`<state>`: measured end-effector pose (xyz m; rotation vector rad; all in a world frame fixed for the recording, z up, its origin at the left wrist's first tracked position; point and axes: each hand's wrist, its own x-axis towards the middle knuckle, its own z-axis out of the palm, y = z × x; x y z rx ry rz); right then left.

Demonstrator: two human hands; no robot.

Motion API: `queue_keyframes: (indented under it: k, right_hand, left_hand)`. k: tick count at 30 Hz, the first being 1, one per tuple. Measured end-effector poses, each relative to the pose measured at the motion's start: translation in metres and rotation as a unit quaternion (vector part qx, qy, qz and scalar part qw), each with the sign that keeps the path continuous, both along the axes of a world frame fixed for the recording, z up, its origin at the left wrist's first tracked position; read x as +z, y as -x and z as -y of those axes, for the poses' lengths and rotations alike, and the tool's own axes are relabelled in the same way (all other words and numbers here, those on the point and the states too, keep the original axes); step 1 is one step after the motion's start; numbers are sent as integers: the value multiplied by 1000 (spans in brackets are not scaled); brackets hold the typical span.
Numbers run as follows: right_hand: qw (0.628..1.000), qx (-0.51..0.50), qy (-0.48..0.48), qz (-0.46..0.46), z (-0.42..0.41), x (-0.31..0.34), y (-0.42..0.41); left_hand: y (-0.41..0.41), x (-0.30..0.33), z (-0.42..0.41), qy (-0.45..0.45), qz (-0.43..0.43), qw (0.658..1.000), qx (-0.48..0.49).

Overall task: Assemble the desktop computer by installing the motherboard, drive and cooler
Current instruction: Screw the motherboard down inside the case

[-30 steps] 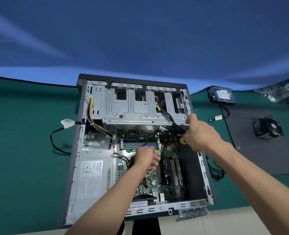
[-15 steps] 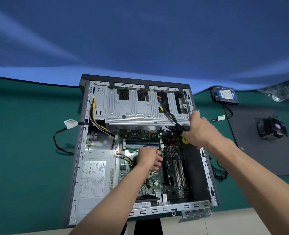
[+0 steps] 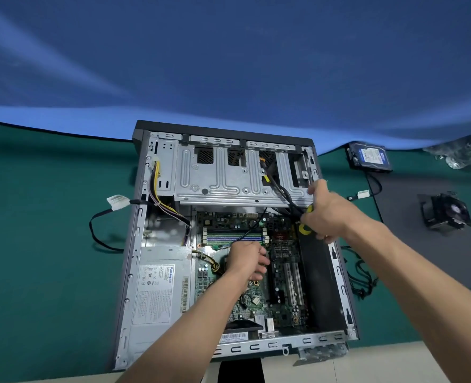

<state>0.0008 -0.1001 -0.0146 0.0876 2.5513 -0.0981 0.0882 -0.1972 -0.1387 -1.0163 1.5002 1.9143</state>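
Note:
The open computer case [image 3: 135,272] lies flat on the green mat. The green motherboard [image 3: 284,275] sits in its floor. My left hand [image 3: 246,261] rests on the board near its middle, fingers curled down; what is under them is hidden. My right hand [image 3: 329,214] is at the case's right wall below the drive cage [image 3: 229,183], gripping a yellow-and-black tool handle [image 3: 304,229] next to a bundle of black cables [image 3: 287,197]. The blue-labelled hard drive [image 3: 369,158] lies outside, far right. The black cooler [image 3: 447,214] stands on a dark mat [image 3: 405,244].
The grey power supply [image 3: 159,288] fills the case's left half. A black cable with a white tag [image 3: 117,201] loops out on the left. More black cables [image 3: 362,277] lie right of the case. Clear plastic items [image 3: 460,153] sit at the far right edge.
My right hand has lifted slightly toward the drive cage's right corner with the tool. My left hand stays on the motherboard. The view has shifted a little.

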Motion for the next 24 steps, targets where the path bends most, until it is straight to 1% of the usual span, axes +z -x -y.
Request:
queue_keyframes:
  k: [1,3,4,5,6,7,8,11,12,15,16,18,19,20,22,23,24]
  right_hand:
    - [1000,13,-3,-15,0,-3,-2]
    - [994,42,-45,-94,-2,-8,-6]
    - [990,45,-63,-114,-5,-6,-5]
    - [992,41,-66,-104,-8,-3,-4]
    - [995,37,-61,-75,-10,1,-2]
    - [997,40,-55,-44,-12,4,-1]
    - [997,52,-56,-31,-12,4,0]
    - [988,71,-101,-91,-10,-2,-6]
    - [987,70,-105,-98,-7,-3,-6]
    - [994,71,-56,-62,1,-5,-8]
    - [992,86,-61,-71,1,-7,-10]
    - [980,113,-113,-120,-3,-10,-13]
    - [977,116,-121,-134,-5,-9,-13]
    - [980,110,-103,-126,-8,-7,-12]
    - [993,82,-37,-72,-10,-2,-9]
    - [995,79,-22,-59,-10,-1,-8]
    - [994,83,-36,-65,-11,-2,-9]
  left_hand:
    - [0,0,0,-1,0,1000,0]
    - [0,0,0,-5,1,1000,2]
    - [0,0,1,-8,1,1000,4]
    - [0,1,1,-8,1,1000,4]
    - [1,1,0,-7,1,1000,3]
    - [1,1,0,-6,1,1000,2]
    - [0,1,0,-7,1,1000,1]
    - [0,-1,-1,-10,4,1000,0]
    - [1,-1,-1,-10,5,1000,0]
    - [1,-2,-1,-4,5,1000,-3]
    - [1,-2,-1,-4,6,1000,-2]
    - [0,-3,-1,-7,5,1000,1]
    - [1,-3,-1,-10,3,1000,3]
    - [1,-3,0,-10,3,1000,4]
    - [1,-1,0,-7,5,1000,4]
    - [1,-1,0,-7,5,1000,5]
    - [1,-1,-1,-7,6,1000,5]
